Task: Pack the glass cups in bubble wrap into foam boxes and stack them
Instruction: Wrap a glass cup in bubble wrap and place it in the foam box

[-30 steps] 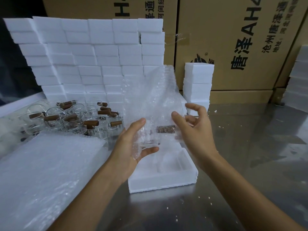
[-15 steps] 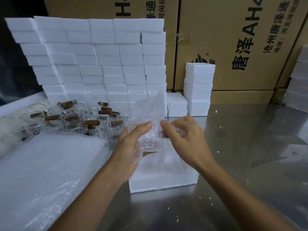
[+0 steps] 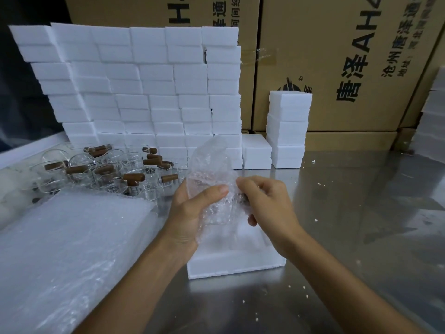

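Note:
A glass cup wrapped in bubble wrap [image 3: 216, 186] is held between both hands above an open white foam box [image 3: 231, 262] on the steel table. My left hand [image 3: 190, 213] cups the bundle from the left, thumb pressed across its front. My right hand [image 3: 267, 203] grips the wrap from the right, fingers curled round it; the cup's brown handle barely shows under them. Loose wrap sticks up above the hands. Several unwrapped glass cups with brown handles [image 3: 101, 169] stand at the left.
A thick stack of bubble wrap sheets [image 3: 65, 249] lies at front left. A wall of white foam boxes [image 3: 134, 92] stands behind, with a short column [image 3: 287, 128] and a single box [image 3: 256, 151] to its right. Cardboard cartons [image 3: 337, 56] back everything. Foam crumbs dot the table.
The tall loose sheet has been folded down round the cup. My right hand moved in from open beside the wrap to gripping it; the bundle is now tighter and slightly lower.

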A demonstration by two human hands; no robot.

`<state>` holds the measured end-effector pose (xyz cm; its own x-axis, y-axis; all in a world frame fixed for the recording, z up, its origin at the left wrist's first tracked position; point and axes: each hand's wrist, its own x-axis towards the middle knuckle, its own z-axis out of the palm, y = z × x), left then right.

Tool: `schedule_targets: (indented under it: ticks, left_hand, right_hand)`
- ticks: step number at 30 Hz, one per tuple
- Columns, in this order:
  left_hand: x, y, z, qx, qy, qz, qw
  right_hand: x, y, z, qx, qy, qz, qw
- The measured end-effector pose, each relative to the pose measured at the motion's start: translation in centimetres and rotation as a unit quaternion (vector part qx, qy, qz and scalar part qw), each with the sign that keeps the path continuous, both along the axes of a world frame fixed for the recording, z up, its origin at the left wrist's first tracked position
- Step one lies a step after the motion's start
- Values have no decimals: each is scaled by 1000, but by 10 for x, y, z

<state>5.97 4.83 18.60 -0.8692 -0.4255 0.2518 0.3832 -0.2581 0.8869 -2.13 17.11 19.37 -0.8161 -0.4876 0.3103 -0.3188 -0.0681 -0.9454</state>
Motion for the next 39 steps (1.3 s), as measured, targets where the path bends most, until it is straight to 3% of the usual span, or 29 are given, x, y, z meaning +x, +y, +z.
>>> schedule_targets:
  ticks: [4,16,19,26,30,33,36,39]
  left_hand:
    - [1,0,2,-14,6,6,1000]
    - [3,2,4,-41,31,-27,998]
    - [2,2,7,-7,27,-16,999]
    - [4,-16,22,-50,-13,130,990]
    - [7,-23,26,-67,28,220,973]
    - [10,-11,23,-169,69,241,953]
    - [12,4,14,-327,67,183,925]
    - [12,13,7,-458,39,151,875]
  right_hand:
    - [-2,0,3,19,-86,24,996]
    - [-5,0,5,20,-189,20,982]
    - [-8,0,2,33,-186,31,982]
    - [-17,1,0,12,-126,-56,990]
    - [-25,4,-2,-16,-113,-101,988]
    - [-27,4,-3,-32,-118,-114,986]
    - [-26,2,-5,-39,-134,-106,985]
    - [-22,2,-3,-60,-139,-114,982]
